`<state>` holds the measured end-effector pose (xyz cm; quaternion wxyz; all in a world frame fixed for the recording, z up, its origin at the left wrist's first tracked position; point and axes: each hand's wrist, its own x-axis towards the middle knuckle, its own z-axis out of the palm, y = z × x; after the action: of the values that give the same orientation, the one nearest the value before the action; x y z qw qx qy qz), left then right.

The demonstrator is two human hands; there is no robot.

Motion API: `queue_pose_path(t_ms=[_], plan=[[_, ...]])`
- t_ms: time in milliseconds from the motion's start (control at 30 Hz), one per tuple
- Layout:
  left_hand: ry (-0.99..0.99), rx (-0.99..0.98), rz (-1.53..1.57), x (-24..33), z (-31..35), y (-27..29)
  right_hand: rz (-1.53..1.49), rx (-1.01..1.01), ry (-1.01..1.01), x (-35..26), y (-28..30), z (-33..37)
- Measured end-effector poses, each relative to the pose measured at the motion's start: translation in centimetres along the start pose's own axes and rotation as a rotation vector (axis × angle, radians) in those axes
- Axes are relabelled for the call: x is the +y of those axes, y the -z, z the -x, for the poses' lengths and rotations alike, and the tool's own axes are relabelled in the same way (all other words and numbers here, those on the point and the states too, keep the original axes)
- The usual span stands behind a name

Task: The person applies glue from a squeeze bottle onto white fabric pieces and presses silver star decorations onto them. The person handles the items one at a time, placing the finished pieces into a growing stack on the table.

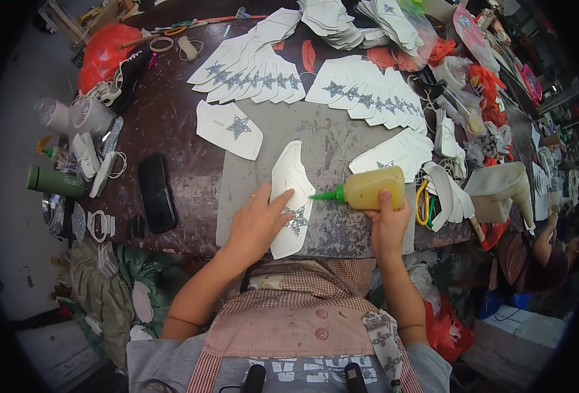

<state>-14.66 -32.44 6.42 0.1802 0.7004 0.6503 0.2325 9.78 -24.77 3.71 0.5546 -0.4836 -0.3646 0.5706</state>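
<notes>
A white shoe upper piece [288, 169] with a glittery silver star lies upright in front of me on a worn grey board [335, 242]. My left hand [255, 223] rests flat on it, fingers spread beside the star. My right hand [389, 223] grips a squeeze bottle [371, 186] of yellowish liquid, tipped on its side. Its green nozzle points left, with the tip at the right edge of the piece. Another star piece [227, 128] lies just beyond, to the left. To the right, a small fanned stack of white pieces [397, 152] sits behind the bottle.
Two fanned rows of star pieces, a left row [250, 72] and a right row [368, 92], spread across the far side. A black phone [156, 193], a green flask [55, 180] and a sneaker [122, 82] stand left. Yellow-handled scissors [422, 204] and a translucent container [496, 187] are right.
</notes>
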Motion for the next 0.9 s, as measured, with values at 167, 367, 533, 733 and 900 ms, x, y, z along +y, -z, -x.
queue_pose_path(t_ms=[167,367,533,733,900], plan=[[0.016,-0.017,-0.012,0.3,0.0,0.2,-0.035,0.011,0.041,-0.2,-0.6,-0.2],[0.024,-0.014,-0.01,0.5,0.0,0.1,0.105,-0.117,-0.062,-0.3,1.5,2.4],[0.036,-0.023,-0.024,0.5,-0.1,0.1,0.141,-0.094,-0.08,-0.1,1.9,3.4],[0.091,0.004,0.151,0.6,-0.3,0.4,0.235,-0.134,-0.054,-0.2,2.4,6.4],[0.207,0.367,0.527,-0.6,1.5,-1.8,-0.186,-0.059,-0.065,-0.7,1.2,7.8]])
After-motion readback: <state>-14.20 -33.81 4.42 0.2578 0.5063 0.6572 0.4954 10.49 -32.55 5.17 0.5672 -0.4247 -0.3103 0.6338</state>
